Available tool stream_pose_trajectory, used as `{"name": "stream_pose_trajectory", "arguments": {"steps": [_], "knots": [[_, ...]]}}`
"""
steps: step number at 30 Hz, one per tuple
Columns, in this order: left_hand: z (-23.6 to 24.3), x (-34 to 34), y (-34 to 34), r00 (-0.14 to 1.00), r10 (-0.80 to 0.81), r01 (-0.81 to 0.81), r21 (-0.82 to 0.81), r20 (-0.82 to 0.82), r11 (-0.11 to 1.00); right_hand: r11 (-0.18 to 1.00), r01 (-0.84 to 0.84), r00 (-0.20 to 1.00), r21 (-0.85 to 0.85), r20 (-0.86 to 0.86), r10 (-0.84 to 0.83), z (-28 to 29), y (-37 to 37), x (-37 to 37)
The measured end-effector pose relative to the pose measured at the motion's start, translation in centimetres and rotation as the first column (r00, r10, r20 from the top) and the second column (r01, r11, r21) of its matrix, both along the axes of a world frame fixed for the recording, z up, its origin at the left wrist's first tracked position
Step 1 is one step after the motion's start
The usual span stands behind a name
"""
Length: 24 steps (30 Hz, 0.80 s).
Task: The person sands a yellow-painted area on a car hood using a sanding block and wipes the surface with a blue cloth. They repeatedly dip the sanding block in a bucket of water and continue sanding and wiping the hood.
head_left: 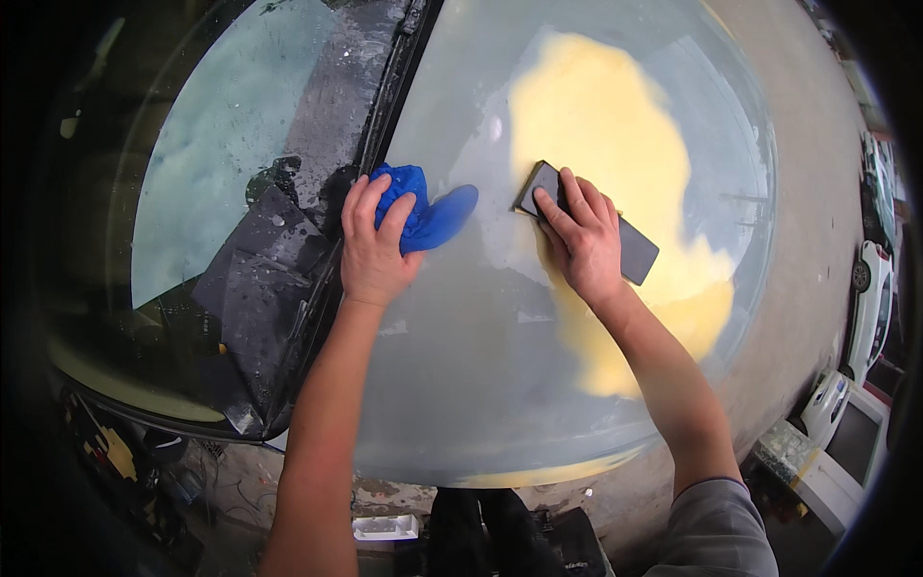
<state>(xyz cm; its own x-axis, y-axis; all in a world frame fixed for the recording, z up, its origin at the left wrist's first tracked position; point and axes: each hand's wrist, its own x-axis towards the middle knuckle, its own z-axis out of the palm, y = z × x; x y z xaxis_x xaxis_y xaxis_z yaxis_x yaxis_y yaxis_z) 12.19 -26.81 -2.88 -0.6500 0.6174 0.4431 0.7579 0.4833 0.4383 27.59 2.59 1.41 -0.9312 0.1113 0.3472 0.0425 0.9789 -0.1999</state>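
My left hand is closed round a crumpled blue cloth on the grey car panel, beside the black trim of the glass. One end of the cloth hangs out toward the right. My right hand grips a long dark sanding block, fingers over its top and the block lying at a slant. A thin sheet edge shows under the block's far left end. It rests across the left part of a large yellow filler patch on the panel. The block's middle is hidden beneath my hand.
At the left, wet dark sheets lie on the car glass by the black trim. A white tray-like piece is on the ground by my legs. White cars stand far right, near a pale frame.
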Motion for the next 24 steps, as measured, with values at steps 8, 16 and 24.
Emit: {"name": "stream_pose_trajectory", "arguments": {"steps": [8, 16, 24], "knots": [[-0.2, 0.5, 1.7, 1.0, -0.004, 0.004, 0.016, -0.015, 1.0, 0.998, 0.066, 0.997, 0.006, -0.032, -0.066, 0.7, 2.2, -7.8], [-0.4, -0.1, 1.9, 0.999, -0.009, 0.011, 0.041, -0.041, 0.999, 0.994, 0.105, 0.994, 0.027, 0.013, -0.105, 0.5, 2.1, -8.9], [0.3, -0.1, -0.1, 1.0, -0.005, 0.005, -0.014, 0.002, 1.0, 0.997, 0.06, 0.995, 0.057, -0.089, -0.055, -1.0, -1.4, -2.5]]}}
